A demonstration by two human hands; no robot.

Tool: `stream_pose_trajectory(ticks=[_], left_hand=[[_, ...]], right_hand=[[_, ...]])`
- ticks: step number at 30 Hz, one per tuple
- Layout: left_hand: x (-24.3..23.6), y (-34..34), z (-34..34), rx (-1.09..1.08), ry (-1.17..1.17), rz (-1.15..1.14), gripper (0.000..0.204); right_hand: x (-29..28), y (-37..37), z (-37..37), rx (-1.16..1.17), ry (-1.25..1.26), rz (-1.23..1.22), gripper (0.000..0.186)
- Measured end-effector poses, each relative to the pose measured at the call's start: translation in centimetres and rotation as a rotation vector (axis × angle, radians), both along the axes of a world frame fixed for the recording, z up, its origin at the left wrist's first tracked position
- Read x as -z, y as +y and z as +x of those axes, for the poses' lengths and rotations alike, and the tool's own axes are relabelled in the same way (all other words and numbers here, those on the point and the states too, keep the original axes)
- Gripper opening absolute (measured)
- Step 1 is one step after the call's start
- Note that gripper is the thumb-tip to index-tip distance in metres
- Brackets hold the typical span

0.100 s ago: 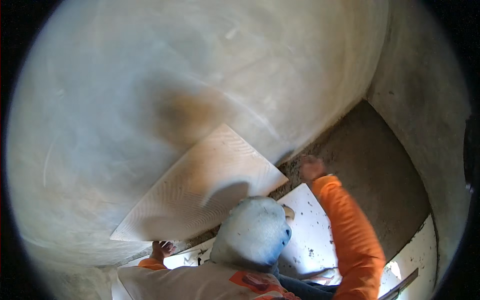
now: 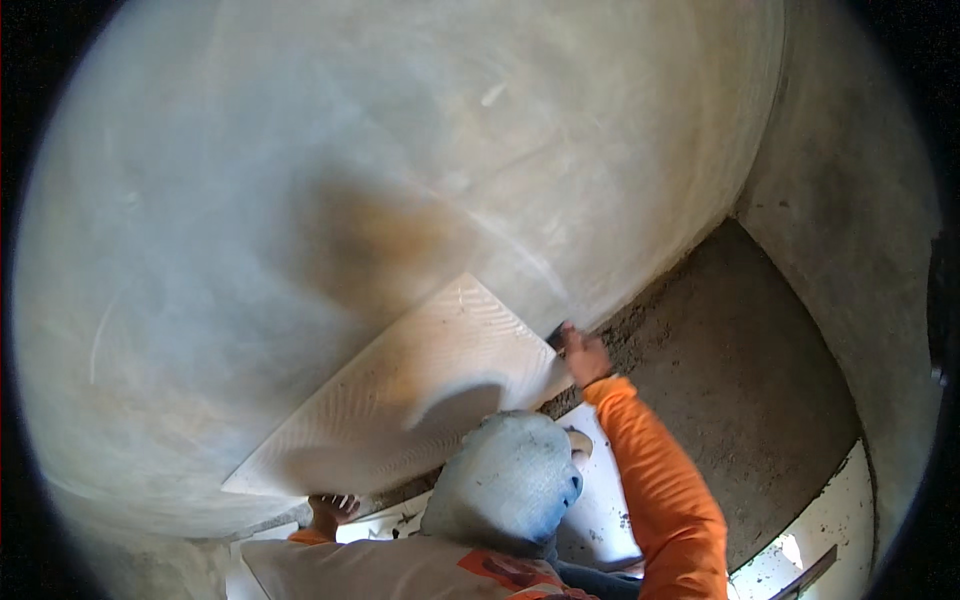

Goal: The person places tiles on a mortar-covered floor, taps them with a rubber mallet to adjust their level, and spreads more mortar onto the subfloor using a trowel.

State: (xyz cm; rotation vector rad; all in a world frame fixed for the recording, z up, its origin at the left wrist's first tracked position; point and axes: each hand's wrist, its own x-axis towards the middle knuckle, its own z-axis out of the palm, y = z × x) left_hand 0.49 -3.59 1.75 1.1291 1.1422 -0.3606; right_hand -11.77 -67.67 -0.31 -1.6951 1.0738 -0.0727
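Note:
A large tile point(image 2: 400, 400), its ridged back facing up, tilts between the wall and my knee. My left hand point(image 2: 338, 507) has its fingers curled at the tile's lower edge, near the left end. At the opposite corner, my right hand point(image 2: 588, 358) closes on the tile's right edge beside the wall; part of its fingers is hidden. A dark patch shows by those fingertips, and I cannot make out whether it is a shadow or a thing. My bent knee in pale worn cloth point(image 2: 510, 470) is just below the tile.
A smooth grey plastered wall point(image 2: 250, 200) curves across the view, meeting another wall point(image 2: 850, 150) at the right. Brown mortar bed point(image 2: 740, 380) covers the floor there. White tiles point(image 2: 600, 515) spotted with mortar surround my leg. A dark narrow strip point(image 2: 808, 575) lies lower right.
My right hand has moved left from over the mortar to the tile's right corner. The tile appears slightly lower in view; my left hand stays at its lower edge.

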Motion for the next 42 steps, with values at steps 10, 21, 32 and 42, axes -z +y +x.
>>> stream_pose_trajectory(ticks=[10,21,32,42], left_hand=[[-3.1,-11.4,-0.5,0.257,-0.063,0.149,0.066],[-13.9,-24.1,-4.9,0.465,-0.303,0.141,0.066],[-22.4,-41.1,-9.8,0.704,-0.488,-0.213,0.065],[-18.0,-61.7,-10.9,1.283,0.034,-1.465,0.053]], right_hand=[[0.3,4.6,4.3,0.490,-0.473,-0.256,0.038],[-16.4,-5.7,-10.1,0.851,-0.534,-0.173,0.051],[-23.7,-16.1,-44.7,1.142,-0.135,-0.764,0.034],[-12.9,-8.4,-69.1,0.678,-1.213,-1.195,0.032]])
